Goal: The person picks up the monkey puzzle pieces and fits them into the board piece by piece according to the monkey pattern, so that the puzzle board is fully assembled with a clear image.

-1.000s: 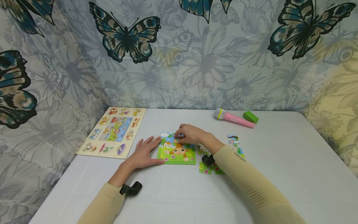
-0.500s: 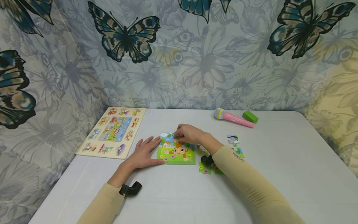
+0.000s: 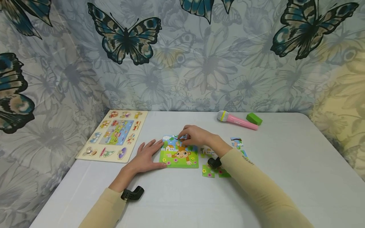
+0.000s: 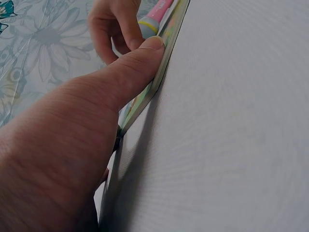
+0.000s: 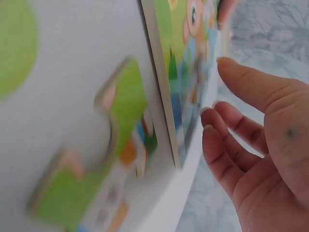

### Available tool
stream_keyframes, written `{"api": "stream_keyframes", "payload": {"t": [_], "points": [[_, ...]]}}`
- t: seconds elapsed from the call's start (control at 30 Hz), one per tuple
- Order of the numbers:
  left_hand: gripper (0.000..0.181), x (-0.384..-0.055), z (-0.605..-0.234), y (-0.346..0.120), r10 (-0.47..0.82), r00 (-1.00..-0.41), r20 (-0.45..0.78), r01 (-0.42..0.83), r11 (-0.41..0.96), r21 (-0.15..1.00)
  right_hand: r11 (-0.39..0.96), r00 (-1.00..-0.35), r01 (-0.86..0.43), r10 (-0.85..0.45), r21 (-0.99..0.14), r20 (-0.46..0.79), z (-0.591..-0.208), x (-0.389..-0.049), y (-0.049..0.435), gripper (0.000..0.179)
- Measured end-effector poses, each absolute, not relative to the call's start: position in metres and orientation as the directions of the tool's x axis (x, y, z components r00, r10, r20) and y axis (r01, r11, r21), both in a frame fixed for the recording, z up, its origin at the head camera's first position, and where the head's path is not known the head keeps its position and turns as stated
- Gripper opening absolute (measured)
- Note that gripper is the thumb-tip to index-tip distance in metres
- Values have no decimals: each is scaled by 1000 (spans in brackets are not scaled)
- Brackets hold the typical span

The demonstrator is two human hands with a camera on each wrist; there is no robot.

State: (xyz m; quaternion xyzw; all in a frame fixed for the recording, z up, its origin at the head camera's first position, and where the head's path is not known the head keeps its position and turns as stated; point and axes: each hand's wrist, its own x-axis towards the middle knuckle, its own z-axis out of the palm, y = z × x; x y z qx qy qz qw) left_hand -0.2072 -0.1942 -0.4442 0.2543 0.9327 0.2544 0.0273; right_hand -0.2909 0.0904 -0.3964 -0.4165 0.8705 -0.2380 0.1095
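Observation:
A square monkey puzzle (image 3: 182, 161) lies in its tray at the table's middle in the head view. The left hand (image 3: 146, 158) steadies it, fingers spread along the left edge and thumb on the near left corner; its thumb (image 4: 135, 63) shows on the rim in the left wrist view. Over the puzzle's upper right part, the right hand (image 3: 196, 136) pinches a puzzle piece with thumb and curled fingers. That piece is mostly hidden in the head view and blurred in the right wrist view, where the right hand (image 5: 270, 130) shows beside the puzzle's face.
Loose puzzle pieces (image 3: 208, 171) lie right of the puzzle, some under the right forearm. One piece (image 3: 236, 141) is farther right. Behind are a pink toy microphone (image 3: 238, 120) and a green block (image 3: 254, 118). A wooden picture board (image 3: 114, 155) lies at the left.
The right hand shifts very slightly at the puzzle's upper part, its wrist turning a little. The left hand keeps its place. The head view drifts slightly.

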Motion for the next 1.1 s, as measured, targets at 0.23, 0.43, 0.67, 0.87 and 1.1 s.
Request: {"api": "stream_keyframes", "payload": {"t": [0.23, 0.43, 0.67, 0.87, 1.1], "points": [[97, -207, -445, -196, 486, -869, 90, 465, 742, 482, 536, -653, -651, -756, -538, 36, -385, -286, 122, 37], [98, -207, -446, -197, 485, -871, 82, 460, 745, 483, 549, -686, -628, -725, -552, 60, -380, -283, 148, 39], [98, -208, -448, -196, 488, -870, 71, 459, 749, 477, 572, -728, -575, -684, -585, 47, -380, -277, 176, 41], [98, -209, -448, -196, 487, -871, 69, 457, 750, 479, 601, -762, -539, -647, -590, 38, -386, -275, 203, 42], [99, -209, -447, -196, 480, -875, 64, 449, 754, 478, 634, -806, -496, -590, -594, 44, -387, -268, 241, 43]]}}
